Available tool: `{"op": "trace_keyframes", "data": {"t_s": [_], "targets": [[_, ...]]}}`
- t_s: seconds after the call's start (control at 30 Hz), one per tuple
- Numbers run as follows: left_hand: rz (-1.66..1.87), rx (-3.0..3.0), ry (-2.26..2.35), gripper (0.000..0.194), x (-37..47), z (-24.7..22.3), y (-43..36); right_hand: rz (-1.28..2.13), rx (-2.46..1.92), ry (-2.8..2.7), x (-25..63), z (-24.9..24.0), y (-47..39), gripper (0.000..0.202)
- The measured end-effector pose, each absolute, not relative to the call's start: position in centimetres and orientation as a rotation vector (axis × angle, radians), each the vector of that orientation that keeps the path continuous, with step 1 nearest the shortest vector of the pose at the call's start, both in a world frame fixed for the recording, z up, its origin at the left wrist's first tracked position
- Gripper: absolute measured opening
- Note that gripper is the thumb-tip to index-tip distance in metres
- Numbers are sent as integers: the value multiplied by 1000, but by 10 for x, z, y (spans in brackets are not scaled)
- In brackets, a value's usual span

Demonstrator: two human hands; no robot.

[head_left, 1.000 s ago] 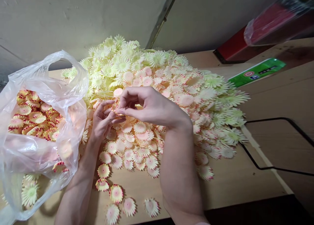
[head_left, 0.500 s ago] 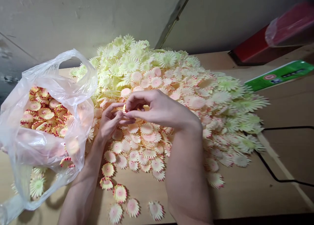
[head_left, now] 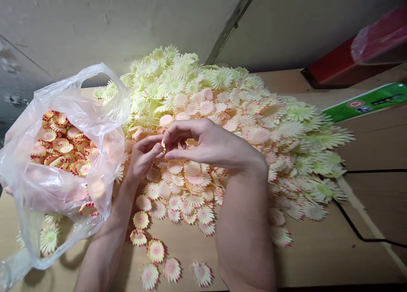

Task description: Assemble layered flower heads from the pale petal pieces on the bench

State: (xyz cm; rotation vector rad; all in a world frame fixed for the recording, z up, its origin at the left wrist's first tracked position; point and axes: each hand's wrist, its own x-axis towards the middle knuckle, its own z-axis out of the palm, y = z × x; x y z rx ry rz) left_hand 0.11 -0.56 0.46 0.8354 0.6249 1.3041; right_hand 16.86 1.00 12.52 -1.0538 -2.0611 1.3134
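My left hand and my right hand meet over a large heap of pale flower pieces. Between their fingertips is a small yellow flower piece with red-tipped edges, seen nearly edge-on. Both hands are closed on it, thumbs against fingers. The heap is pale green at the back and right, pinkish in the middle. On the left, a translucent plastic bag lies open, with red-edged yellow flower pieces inside.
Loose flower pieces lie on the wooden table near the front. A red box and a green packet are at the back right. A black cable runs along the right. A grey wall stands behind.
The flower piece has turned slightly between the fingertips, and my left fingers are drawn in closer. The whole view has shifted a little; the heap and bag look unchanged.
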Motion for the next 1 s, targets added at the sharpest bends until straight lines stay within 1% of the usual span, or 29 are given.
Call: {"op": "trace_keyframes", "data": {"t_s": [0.13, 0.3, 0.53, 0.83, 0.9, 1.0], "targets": [[1299, 817, 607, 38, 1, 6, -6, 1296, -1056, -2053, 166, 122, 12, 18], [1302, 804, 646, 45, 0, 6, -6, 1278, -1088, -2011, 163, 122, 10, 16], [1305, 818, 643, 41, 1, 6, -5, 1211, -1075, -2042, 160, 124, 10, 14], [1268, 816, 705, 54, 2, 6, -6, 983, -1143, -2050, 158, 121, 11, 13], [1275, 825, 721, 52, 2, 6, -6, 955, -1145, -2054, 158, 120, 12, 13], [1315, 830, 767, 43, 4, 7, -6, 905, -1162, -2061, 158, 119, 13, 13]]}}
